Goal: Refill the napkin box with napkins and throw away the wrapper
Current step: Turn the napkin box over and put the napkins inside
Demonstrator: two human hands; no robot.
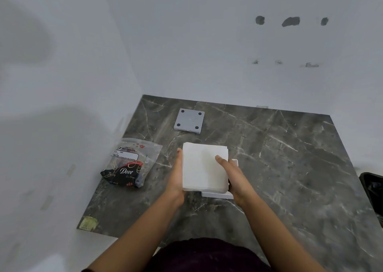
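Note:
A square stack of white napkins is held between both hands over the dark marble table. My left hand grips the stack's left edge. My right hand grips its right edge, thumb on top. Under the stack a white napkin box shows only at its near and right edges; the rest is hidden. To the left lies the plastic wrapper, clear with a black and red "Dove" print, flattened on the table. A grey square lid with four dark round feet lies upside down farther back.
White walls close the table at the left and the back. A black bin stands at the right edge of the view, beside the table. A yellowish sticker marks the table's near left corner.

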